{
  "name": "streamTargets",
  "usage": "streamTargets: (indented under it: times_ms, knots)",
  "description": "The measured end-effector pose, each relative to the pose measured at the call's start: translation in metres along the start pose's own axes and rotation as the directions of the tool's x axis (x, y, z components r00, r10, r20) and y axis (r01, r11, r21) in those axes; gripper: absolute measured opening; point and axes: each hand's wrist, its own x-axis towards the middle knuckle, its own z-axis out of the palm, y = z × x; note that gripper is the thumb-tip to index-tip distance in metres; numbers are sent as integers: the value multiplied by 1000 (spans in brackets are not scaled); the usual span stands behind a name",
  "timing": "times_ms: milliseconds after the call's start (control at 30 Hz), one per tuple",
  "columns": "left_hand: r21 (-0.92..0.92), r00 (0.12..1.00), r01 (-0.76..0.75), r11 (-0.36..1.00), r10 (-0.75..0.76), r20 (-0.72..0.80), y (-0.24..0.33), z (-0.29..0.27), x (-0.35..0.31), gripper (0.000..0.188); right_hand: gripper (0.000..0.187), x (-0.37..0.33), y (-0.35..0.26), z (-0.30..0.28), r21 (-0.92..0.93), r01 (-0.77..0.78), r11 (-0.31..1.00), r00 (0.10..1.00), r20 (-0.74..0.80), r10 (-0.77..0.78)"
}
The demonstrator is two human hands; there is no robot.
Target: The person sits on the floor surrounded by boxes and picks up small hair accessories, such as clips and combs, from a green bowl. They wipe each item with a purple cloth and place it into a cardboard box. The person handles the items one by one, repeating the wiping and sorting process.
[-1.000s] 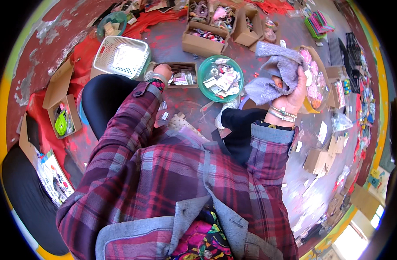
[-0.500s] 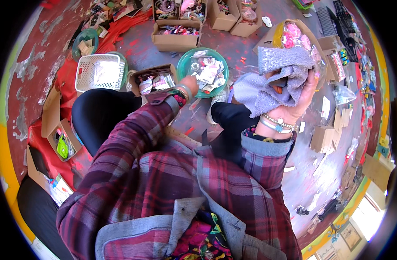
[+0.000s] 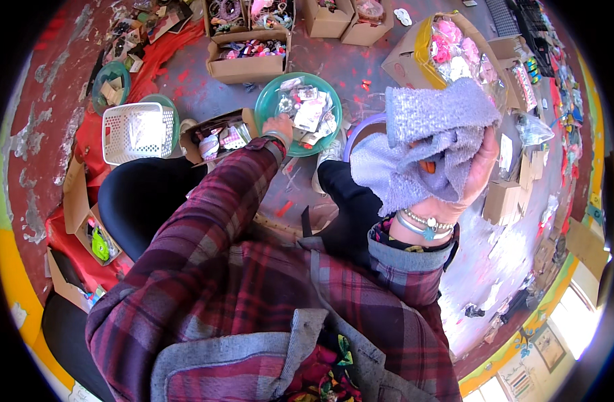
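Observation:
My right hand (image 3: 480,175) is raised on the right, closed on a fluffy grey towel (image 3: 441,110). The towel hangs in loose folds, and a small orange-brown patch shows in its middle; I cannot tell what that is. My left hand (image 3: 278,125) is down at the near left side of a round green basin (image 3: 261,100), just inside its rim. Its fingers are curled, and whatever they grip is hidden. In the basin lie several small carded packets (image 3: 309,115), mostly white.
Left of the basin stand a cardboard box (image 3: 198,130) of packets and a white plastic basket (image 3: 112,134). Beyond is a box of colourful hair ties (image 3: 246,65). A large box with pink items (image 3: 447,50) stands behind the towel, beside a purple tub (image 3: 360,130).
The view has shifted, so the basin and boxes sit farther left. My right hand still holds the towel, its folds slightly changed. My left hand stays at the basin's near left side.

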Motion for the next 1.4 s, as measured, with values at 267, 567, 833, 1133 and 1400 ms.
streamTargets:
  times_ms: [267,567,833,1133,1400]
  knots:
    - [-90,947,-258,962,270,173,-24,-38,-6,26,38,3,15,3,-44,88,995,994,-60,-91]
    - [-917,811,370,-149,534,240,-45,-157,-107,34,25,-7,20,4,-91,107,990,994,-17,-109]
    - [-922,774,217,-322,632,-38,-44,-250,-198,43,29,-21,40,12,-274,123,954,988,123,-92]
    - [-890,799,134,-435,579,-163,-45,-245,-208,44,24,-40,93,17,-768,582,268,811,572,-122]
    - [-863,799,150,-483,573,-182,-45,-248,-223,36,38,-42,123,26,-391,881,-267,418,907,53]
